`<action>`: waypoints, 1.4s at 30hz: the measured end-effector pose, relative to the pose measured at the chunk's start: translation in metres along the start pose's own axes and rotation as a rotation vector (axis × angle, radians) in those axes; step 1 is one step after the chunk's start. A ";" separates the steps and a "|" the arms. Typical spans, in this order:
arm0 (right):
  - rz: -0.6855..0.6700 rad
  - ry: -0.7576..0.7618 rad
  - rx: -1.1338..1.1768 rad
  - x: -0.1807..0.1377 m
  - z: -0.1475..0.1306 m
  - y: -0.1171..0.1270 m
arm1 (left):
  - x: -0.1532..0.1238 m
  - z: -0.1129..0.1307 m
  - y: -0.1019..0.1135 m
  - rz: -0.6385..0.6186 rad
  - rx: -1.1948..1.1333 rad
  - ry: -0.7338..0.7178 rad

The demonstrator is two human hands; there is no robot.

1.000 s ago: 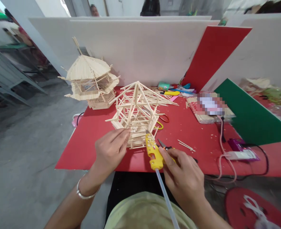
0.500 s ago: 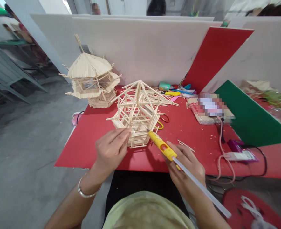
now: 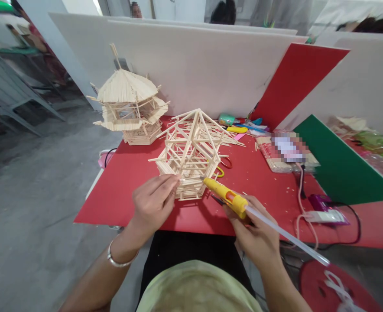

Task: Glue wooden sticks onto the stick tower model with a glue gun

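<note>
In front of me on the red tabletop stands an open pavilion frame of thin wooden sticks (image 3: 194, 145), its roof ribs meeting at a peak. My left hand (image 3: 154, 199) pinches a thin wooden stick (image 3: 191, 178) at the frame's near side. Wrapped in my right hand (image 3: 256, 229) is a yellow glue gun (image 3: 225, 194), its nozzle close to the right end of that stick. A long clear glue stick (image 3: 289, 236) juts from its back. Beneath the gun shows a dark pointed tool (image 3: 218, 199), partly hidden by my hand.
A roofed stick pavilion (image 3: 129, 106) stands at the back left. Loose sticks (image 3: 207, 130), yellow-handled scissors (image 3: 220, 172) and a plastic-wrapped packet (image 3: 269, 154) lie behind and to the right. A power strip (image 3: 328, 216) with cables sits at the right; white boards (image 3: 191, 60) rise behind.
The glue gun has tilted, and its rear and glue stick have swung right. The dark pointed tool under it has come into sight. My left hand keeps its pinch. The whole view has shifted slightly.
</note>
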State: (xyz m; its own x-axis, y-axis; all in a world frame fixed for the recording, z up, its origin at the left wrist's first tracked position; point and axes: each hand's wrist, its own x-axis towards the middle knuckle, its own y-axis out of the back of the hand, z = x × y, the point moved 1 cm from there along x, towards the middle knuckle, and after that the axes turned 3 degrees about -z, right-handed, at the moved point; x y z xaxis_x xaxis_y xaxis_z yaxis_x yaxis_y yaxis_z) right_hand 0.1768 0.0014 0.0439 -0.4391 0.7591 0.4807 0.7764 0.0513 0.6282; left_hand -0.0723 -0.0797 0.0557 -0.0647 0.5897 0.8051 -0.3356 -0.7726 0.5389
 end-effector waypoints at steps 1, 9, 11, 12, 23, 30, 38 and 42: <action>-0.004 -0.006 0.002 0.000 0.000 0.000 | -0.001 0.000 0.000 0.001 -0.001 0.002; -0.023 -0.016 0.036 0.002 -0.002 0.000 | -0.003 -0.002 0.001 0.005 -0.005 0.016; -0.026 -0.012 0.048 0.003 -0.003 0.000 | -0.003 -0.001 0.001 0.007 -0.007 0.014; -0.024 -0.010 0.056 0.004 -0.004 0.000 | -0.003 -0.001 0.001 0.009 -0.009 0.014; -0.020 0.033 0.023 0.001 -0.007 -0.008 | -0.006 0.000 -0.002 0.059 -0.079 0.065; -0.048 0.166 -0.045 -0.009 -0.007 -0.021 | -0.012 0.000 -0.001 0.083 -0.096 0.124; -0.048 0.291 -0.071 -0.008 -0.015 -0.028 | -0.016 -0.001 -0.006 0.105 -0.132 0.136; -0.068 0.303 -0.068 -0.006 -0.022 -0.031 | -0.020 -0.001 -0.008 0.112 -0.133 0.139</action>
State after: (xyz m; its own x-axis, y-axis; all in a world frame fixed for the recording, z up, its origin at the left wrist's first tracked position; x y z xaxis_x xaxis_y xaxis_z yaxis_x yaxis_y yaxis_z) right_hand 0.1450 -0.0192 0.0351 -0.6114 0.5271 0.5902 0.7134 0.0443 0.6994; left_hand -0.0695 -0.0854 0.0351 -0.2343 0.5355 0.8114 -0.4394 -0.8029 0.4030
